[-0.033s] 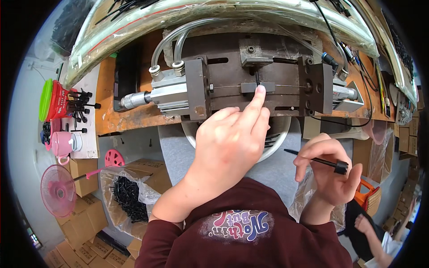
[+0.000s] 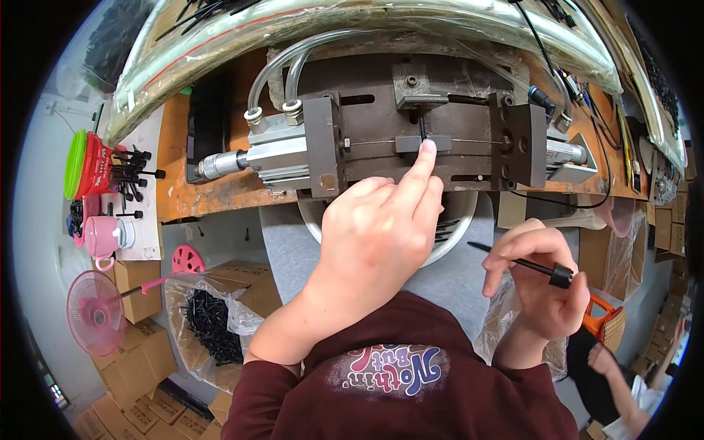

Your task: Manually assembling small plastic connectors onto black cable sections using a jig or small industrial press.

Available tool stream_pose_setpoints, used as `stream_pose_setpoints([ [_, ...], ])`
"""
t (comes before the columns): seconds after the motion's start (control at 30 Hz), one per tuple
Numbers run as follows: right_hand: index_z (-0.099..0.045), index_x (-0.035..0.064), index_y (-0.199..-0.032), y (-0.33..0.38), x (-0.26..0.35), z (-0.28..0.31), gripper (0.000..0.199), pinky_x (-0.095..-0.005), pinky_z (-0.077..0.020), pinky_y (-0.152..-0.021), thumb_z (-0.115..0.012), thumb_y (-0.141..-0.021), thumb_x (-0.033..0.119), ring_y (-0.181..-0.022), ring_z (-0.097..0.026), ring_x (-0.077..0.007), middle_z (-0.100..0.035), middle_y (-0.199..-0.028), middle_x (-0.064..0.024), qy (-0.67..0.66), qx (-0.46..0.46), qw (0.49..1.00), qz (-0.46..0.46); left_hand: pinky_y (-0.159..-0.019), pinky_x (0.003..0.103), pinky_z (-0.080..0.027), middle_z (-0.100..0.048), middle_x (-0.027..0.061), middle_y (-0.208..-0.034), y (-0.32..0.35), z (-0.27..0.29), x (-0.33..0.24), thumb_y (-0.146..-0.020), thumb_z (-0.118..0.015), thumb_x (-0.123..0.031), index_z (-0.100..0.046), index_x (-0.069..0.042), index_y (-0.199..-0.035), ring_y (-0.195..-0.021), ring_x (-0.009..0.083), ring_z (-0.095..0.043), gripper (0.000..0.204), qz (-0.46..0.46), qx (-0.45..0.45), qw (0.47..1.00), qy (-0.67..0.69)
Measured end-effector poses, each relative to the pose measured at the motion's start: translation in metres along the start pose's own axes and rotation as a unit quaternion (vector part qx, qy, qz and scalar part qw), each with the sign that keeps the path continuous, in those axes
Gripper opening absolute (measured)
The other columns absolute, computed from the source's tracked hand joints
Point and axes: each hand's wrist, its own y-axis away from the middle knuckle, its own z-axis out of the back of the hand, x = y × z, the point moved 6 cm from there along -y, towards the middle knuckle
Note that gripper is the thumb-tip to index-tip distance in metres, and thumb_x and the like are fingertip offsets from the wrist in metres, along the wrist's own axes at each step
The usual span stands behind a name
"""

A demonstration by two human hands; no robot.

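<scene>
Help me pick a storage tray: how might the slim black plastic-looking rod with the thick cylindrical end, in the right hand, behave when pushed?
The rod is probably stiff, since it runs straight. It may roll in an arc, its cylindrical end being thicker than the rest. It's likely light, being so slim.

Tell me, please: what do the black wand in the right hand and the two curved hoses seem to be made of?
Black wand: perhaps plastic; its thick end looks uniformly dark, faintly shiny.
Curved hoses: likely flexible plastic, glossy; they look translucent and bend smoothly.
</scene>
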Motion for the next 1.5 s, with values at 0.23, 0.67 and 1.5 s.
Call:
stream_pose_setpoints([
  [0.23,-0.055,-0.0025,-0.097,0.002,0.023,-0.004,0.05,-0.0351,-0.0556,-0.067,-0.087,-0.07,0.024,-0.077,-0.068,-0.0294,-0.062,-0.101,-0.0247,-0.023,0.103,0.979,0.174,-0.057,0.027,-0.05,-0.069,0.0073,-0.117,-0.003,0.002,-0.001,-0.071,-0.079,-0.015,-0.07,-0.006,-0.091,-0.059,0.0175,-0.062,0.024,0.012,0.017,1.0,-0.008],
  [0.67,-0.064,-0.0007,-0.094,-0.02,0.003,-0.035,0.031,-0.0381,-0.0542,-0.077,-0.078,-0.067,0.003,-0.094,-0.066,-0.0316,-0.064,-0.117,-0.0198,0.514,-0.001,0.802,0.305,-0.054,0.027,-0.049,-0.07,0.0095,-0.115,0.024,0.01,0.004,-0.071,-0.079,-0.015,-0.07,-0.005,-0.09,-0.057,0.0171,-0.062,0.023,-0.015,0.093,0.989,0.112],
  [1.5,-0.062,0.0033,-0.087,-0.051,0.004,-0.058,0.017,-0.0264,-0.0472,-0.051,-0.071,-0.074,0.008,-0.047,-0.052,-0.0169,-0.066,-0.121,-0.0148,0.613,0.037,0.742,0.267,-0.062,0.032,-0.056,-0.069,0.0064,-0.11,0.112,-0.098,0.026,-0.083,-0.071,-0.033,-0.064,-0.009,-0.116,-0.069,0.0227,-0.068,0.042,0.03,0.116,0.985,0.122],
])
